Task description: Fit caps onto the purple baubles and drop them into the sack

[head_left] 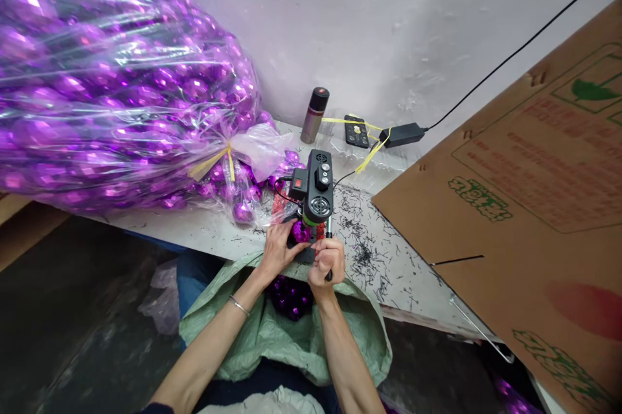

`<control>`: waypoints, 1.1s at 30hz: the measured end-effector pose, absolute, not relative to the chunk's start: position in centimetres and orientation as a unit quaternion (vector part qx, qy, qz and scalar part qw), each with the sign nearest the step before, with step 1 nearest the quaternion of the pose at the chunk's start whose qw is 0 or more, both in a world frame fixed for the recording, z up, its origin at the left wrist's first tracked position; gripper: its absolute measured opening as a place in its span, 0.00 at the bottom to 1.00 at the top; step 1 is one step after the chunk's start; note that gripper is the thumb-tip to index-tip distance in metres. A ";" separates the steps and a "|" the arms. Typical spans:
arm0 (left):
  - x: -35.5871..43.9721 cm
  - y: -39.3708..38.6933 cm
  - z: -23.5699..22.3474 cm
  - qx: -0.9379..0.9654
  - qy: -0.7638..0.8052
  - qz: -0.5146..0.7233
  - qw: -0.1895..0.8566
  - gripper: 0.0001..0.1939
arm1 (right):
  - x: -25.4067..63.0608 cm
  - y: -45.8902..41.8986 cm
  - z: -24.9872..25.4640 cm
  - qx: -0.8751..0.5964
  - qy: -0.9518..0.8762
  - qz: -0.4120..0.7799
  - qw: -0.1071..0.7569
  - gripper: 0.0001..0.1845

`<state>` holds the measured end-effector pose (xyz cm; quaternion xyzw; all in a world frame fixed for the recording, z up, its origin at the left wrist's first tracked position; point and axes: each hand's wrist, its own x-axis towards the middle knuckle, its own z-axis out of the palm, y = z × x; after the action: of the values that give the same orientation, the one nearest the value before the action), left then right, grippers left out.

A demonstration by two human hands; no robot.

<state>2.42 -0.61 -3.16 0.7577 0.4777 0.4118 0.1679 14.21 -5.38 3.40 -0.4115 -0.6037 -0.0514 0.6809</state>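
Two bare hands at a black machine (319,184) standing on a table (214,227). The left hand (278,249) pinches a purple ball (301,231) between thumb and fingers, beneath the machine's head; the right hand (327,262) has its fingers curled around the lever (330,227). Below, a green sack (218,317) gapes, with purple balls (290,297) inside. Left: a tied clear bag (121,96). Right: scattered dark shavings (362,252).
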 end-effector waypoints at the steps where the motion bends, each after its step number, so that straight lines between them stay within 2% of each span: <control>1: 2.4 -0.5 -3.2 0.759 0.476 0.412 0.170 0.28 | 14.2 -5.4 3.3 -0.411 -0.605 -0.049 0.680 0.16; 11: 2.5 0.0 -3.7 0.752 0.468 0.428 0.180 0.30 | 14.3 -4.9 3.4 -0.389 -0.624 -0.078 0.673 0.16; 16: 2.6 0.0 -3.5 0.748 0.468 0.431 0.189 0.30 | 14.4 -5.7 6.8 -0.420 -0.619 -0.053 0.662 0.16; 19: 2.2 -1.9 -3.8 0.754 0.456 0.429 0.197 0.31 | 14.5 -6.1 9.8 -0.461 -0.608 0.001 0.646 0.16; 24: 0.2 -5.0 -4.0 0.794 0.420 0.407 0.165 0.38 | 14.5 -6.4 11.1 -0.452 -0.622 -0.002 0.639 0.18; 27: -1.1 -2.3 -2.0 0.799 0.420 0.411 0.129 0.26 | 14.4 -6.5 10.1 -0.448 -0.624 -0.012 0.640 0.17; 29: -1.6 1.8 0.0 0.789 0.460 0.396 0.093 0.23 | 14.3 -6.5 9.6 -0.447 -0.622 -0.014 0.642 0.17; 33: -1.2 10.5 3.2 0.806 0.538 0.242 0.046 0.20 | 14.3 -6.4 9.4 -0.443 -0.624 -0.019 0.643 0.17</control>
<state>-1.24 10.55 3.23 0.8065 0.5377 0.2416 0.0457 14.27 -6.44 9.37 -0.4430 -0.6241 -0.0186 0.6434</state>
